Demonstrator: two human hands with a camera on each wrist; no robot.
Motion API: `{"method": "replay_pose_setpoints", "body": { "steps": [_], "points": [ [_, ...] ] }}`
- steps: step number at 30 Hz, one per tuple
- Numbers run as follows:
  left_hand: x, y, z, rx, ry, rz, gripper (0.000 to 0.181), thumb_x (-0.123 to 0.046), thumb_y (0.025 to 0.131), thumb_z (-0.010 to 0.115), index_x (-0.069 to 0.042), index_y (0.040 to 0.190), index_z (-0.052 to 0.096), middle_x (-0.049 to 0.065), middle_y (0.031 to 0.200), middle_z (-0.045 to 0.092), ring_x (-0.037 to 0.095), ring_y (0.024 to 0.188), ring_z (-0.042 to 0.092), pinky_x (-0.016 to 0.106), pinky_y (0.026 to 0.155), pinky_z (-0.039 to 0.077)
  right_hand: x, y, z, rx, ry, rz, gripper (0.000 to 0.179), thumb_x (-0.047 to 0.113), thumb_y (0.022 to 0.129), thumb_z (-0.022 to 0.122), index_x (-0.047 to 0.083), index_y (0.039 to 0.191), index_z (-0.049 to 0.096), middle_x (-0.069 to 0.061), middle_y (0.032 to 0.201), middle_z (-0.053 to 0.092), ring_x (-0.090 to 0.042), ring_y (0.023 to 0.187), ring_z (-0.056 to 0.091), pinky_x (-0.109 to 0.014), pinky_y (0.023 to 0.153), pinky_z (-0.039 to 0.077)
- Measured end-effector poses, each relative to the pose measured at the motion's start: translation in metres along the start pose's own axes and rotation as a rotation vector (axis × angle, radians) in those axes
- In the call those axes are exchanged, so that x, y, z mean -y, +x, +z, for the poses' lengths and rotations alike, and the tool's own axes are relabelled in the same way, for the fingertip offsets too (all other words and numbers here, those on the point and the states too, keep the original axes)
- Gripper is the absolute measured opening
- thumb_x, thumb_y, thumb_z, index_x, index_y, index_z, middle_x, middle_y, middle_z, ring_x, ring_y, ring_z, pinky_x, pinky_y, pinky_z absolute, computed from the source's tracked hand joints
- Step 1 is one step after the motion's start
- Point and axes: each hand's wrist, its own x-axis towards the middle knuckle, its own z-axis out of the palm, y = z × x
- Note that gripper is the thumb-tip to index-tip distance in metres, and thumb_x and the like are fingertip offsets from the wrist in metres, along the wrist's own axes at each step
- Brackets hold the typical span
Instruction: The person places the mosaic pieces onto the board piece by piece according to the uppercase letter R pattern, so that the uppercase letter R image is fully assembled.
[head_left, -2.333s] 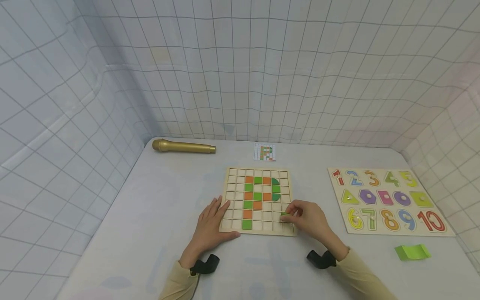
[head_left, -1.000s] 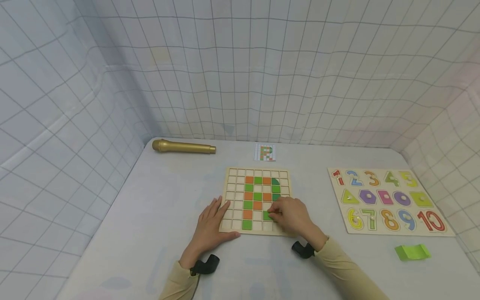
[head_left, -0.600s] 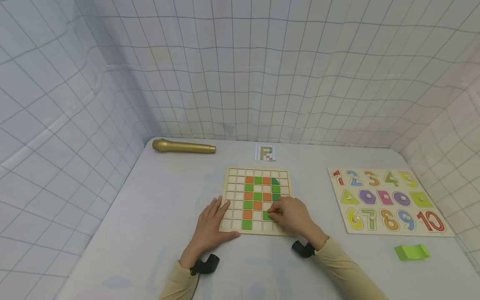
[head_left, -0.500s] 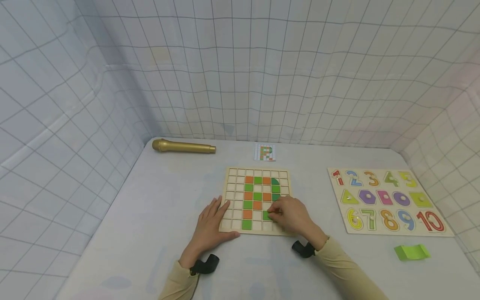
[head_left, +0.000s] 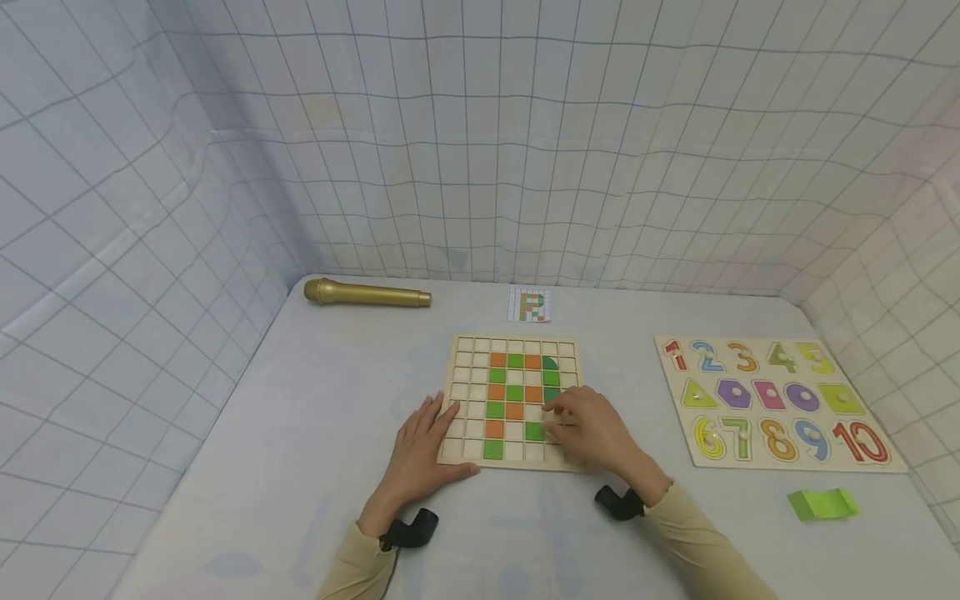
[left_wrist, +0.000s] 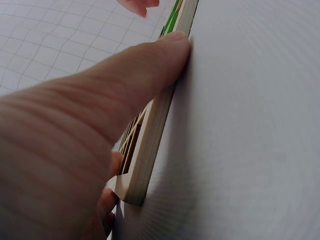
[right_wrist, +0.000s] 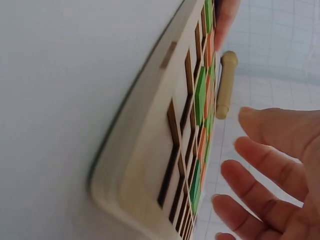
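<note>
A wooden grid board lies on the table, with orange, green and dark green tiles set in its cells. My left hand rests spread at the board's left side, thumb along the front edge; the left wrist view shows the thumb against the rim. A square green tile sits in a cell in the lower right part. My right hand hovers just right of that tile, fingers parted and holding nothing. In the right wrist view its fingers are apart from the board, beside the green tile.
Behind the board lies a small pattern card. A gold toy microphone is at the back left. To the right are a number and shape puzzle board and a bright green curved block. Gridded cloth walls surround the table.
My right hand brought the green tile leftward into a cell in the board's lower right, then let go and drew slightly back to the right. The left hand has stayed put.
</note>
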Motion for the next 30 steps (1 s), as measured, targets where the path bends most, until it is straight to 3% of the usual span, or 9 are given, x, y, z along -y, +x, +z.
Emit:
{"method": "replay_pose_setpoints", "body": {
  "steps": [7,30],
  "points": [
    [0.000,0.000,0.000,0.000,-0.002,-0.006,0.095,-0.049,0.070,0.078,-0.007,0.145,0.038,0.017,0.153,0.023,0.033,0.141,0.013,0.057,0.105,0.018,-0.010,-0.010,-0.015,-0.089,0.019,-0.001,0.020,0.019,0.079,0.078,0.012,0.094,0.067,0.004,0.087,0.062,-0.018,0.081,0.055,-0.034,0.069,0.044],
    [0.001,0.001,0.000,0.010,-0.006,-0.015,0.095,-0.050,0.071,0.078,-0.008,0.146,0.038,0.016,0.153,0.022,0.032,0.141,0.013,0.057,0.105,0.018,-0.040,-0.038,-0.040,0.022,0.024,0.104,0.027,0.022,0.076,0.081,0.011,0.098,0.067,0.000,0.095,0.063,-0.022,0.091,0.054,-0.040,0.078,0.045]
  ]
}}
